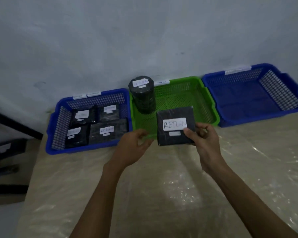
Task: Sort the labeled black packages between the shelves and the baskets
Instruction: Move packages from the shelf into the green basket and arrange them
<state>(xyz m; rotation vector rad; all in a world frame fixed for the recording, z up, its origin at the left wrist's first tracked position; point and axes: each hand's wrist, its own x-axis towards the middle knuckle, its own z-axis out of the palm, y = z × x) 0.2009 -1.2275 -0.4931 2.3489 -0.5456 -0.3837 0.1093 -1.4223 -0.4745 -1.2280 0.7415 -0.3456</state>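
Black package pinched between right hand fingers.

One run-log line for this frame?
right hand: holds flat black white-labelled package | over near rim of green plastic basket | left hand: open, beside package | blue plastic basket on left: four black packages

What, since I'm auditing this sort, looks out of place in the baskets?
Only the cylinder stands out: it stands upright, alone in the green basket, while four flat packages lie in the left blue basket. Its label is too blurred to tell whether it is misplaced.
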